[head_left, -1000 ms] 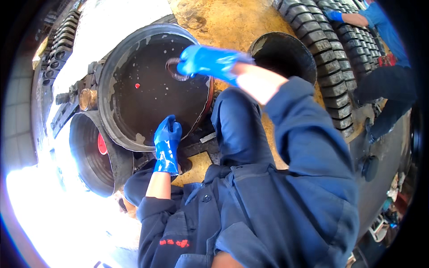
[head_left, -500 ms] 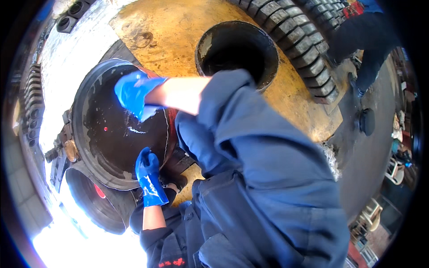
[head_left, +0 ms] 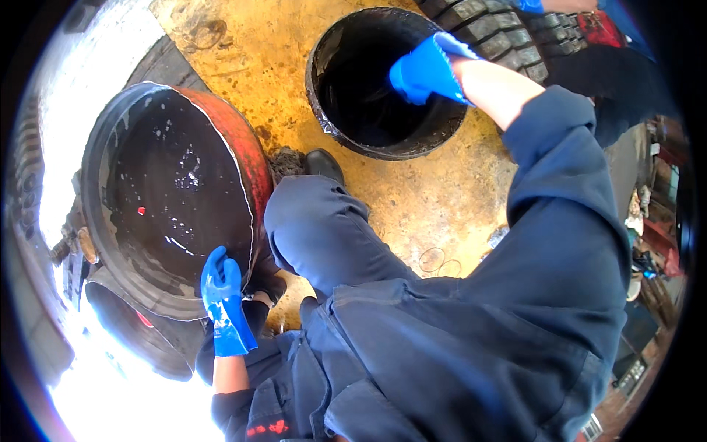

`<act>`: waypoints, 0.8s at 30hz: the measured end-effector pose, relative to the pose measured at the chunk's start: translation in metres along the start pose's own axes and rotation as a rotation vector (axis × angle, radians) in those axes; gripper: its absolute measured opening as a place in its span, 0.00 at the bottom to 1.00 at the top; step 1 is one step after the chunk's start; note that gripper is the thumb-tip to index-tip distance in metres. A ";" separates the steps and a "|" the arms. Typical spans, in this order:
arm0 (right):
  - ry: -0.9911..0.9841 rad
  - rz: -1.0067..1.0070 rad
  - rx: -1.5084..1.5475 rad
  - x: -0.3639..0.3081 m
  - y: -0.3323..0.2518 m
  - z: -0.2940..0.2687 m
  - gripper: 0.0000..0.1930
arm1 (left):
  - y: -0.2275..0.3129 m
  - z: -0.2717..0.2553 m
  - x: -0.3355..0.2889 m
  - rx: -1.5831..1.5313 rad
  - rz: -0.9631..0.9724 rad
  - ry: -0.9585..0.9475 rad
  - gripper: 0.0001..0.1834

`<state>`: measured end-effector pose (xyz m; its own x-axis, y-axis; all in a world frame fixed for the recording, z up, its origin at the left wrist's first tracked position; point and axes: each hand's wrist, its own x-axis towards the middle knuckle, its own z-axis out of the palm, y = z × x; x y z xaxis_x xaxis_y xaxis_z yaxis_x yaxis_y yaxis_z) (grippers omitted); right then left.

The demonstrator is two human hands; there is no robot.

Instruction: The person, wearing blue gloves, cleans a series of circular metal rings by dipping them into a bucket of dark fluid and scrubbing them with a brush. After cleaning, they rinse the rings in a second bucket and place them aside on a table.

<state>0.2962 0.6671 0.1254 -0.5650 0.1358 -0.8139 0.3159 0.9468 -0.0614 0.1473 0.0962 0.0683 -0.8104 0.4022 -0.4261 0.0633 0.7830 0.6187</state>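
A wide drum [head_left: 250, 147] with a red outer wall holds dark liquid, with pale specks and a small red bit [head_left: 141, 211] on its surface. Over the drum's near rim is my left hand [head_left: 222, 295] in a wet blue rubber glove, its fingers loosely extended and nothing visible in them. To the right stands a round black container [head_left: 318, 110] with a dark inside. My right hand [head_left: 427, 74], also blue-gloved, reaches over its right side. The fingers point down into it and are blurred, so any held thing is hidden.
Both containers stand on a stained yellow floor plate [head_left: 434, 184]. Ridged metal blocks [head_left: 486, 29] lie at the far right, beside another person's dark-clothed legs [head_left: 611, 81]. My knee [head_left: 309, 221] is between the containers. A second round vessel [head_left: 125, 324] sits at the near left.
My right hand has swung from above the drum to the right, over the black container. My left hand stays at the drum's near rim. The view has shifted.
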 end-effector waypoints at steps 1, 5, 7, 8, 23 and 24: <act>0.036 0.022 0.125 -0.014 -0.014 -0.003 0.13 | -0.001 -0.003 -0.004 0.007 -0.009 0.007 0.22; -0.262 0.332 0.134 0.042 -0.024 0.026 0.18 | 0.008 0.003 0.000 0.035 -0.030 -0.004 0.22; -0.213 0.401 0.120 0.059 -0.028 0.031 0.21 | 0.011 0.001 0.000 0.067 -0.056 0.001 0.21; -0.315 0.333 0.030 0.080 -0.020 0.047 0.23 | 0.009 0.001 0.001 0.068 -0.070 -0.001 0.21; -0.547 0.173 -0.508 0.133 0.006 0.084 0.18 | -0.007 0.004 0.007 0.032 -0.106 -0.015 0.22; -0.489 0.222 -0.372 0.127 0.005 0.080 0.18 | -0.006 0.004 0.007 0.043 -0.083 -0.021 0.22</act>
<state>0.2868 0.6654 -0.0249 -0.0771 0.2746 -0.9584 0.0507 0.9611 0.2713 0.1435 0.0958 0.0589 -0.8014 0.3450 -0.4886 0.0220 0.8333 0.5523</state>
